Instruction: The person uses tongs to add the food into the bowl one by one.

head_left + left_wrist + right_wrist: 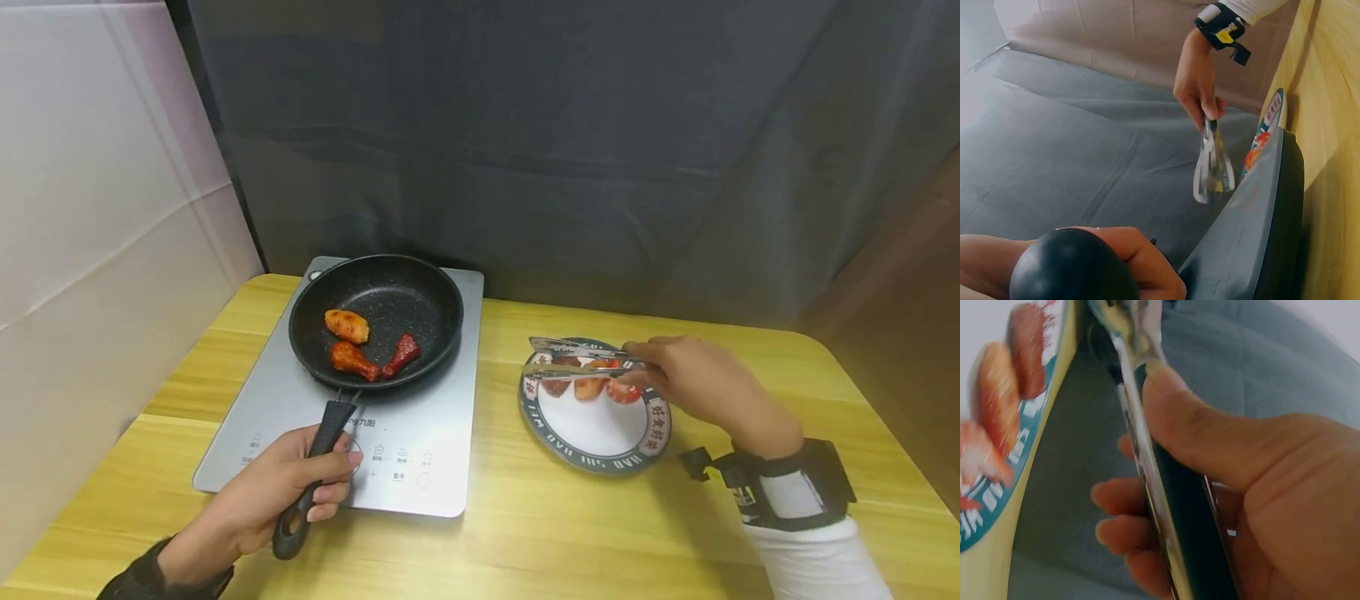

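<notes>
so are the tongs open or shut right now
Open. The tongs, held in the right hand over the plate, show a gap between their tips in the head and left wrist views.

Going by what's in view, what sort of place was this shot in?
Probably a staged cooking corner rather than a working kitchen, though I can't be sure: a frying pan sits on a portable-looking hotplate, and a creased dark sheet forms the backdrop.

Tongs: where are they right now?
In the head view, the tongs are right of the frying pan, held in the right hand over the plate's far part.
</notes>
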Demonstrator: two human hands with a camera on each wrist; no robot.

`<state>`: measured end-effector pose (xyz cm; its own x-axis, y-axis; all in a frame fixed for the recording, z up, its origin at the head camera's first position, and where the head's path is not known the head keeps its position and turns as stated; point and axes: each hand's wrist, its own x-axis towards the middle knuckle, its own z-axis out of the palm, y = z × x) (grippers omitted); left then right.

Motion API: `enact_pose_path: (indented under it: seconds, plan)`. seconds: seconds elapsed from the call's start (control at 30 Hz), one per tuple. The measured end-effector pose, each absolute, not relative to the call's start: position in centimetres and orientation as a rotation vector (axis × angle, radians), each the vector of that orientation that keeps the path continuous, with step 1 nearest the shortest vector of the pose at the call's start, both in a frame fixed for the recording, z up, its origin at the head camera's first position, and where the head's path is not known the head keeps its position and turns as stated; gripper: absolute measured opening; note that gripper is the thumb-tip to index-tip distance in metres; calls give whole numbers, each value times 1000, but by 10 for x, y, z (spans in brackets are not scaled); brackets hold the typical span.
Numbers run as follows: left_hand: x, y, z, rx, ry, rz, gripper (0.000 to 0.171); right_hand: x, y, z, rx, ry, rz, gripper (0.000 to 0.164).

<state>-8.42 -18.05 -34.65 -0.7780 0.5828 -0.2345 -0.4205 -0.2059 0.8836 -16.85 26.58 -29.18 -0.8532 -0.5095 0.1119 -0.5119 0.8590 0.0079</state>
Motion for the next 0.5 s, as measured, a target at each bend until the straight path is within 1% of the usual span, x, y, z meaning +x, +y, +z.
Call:
enact_pose_path:
  seconds: [0.33,0.5]
  plan:
    - [-84,-180,-346,188,1426,2024,18,-179,287,-293,831,-2898,-78,46]
    - [-83,-180,-346,186,1444,2021,19,-187,297,-296,848,-2848,-128,45]
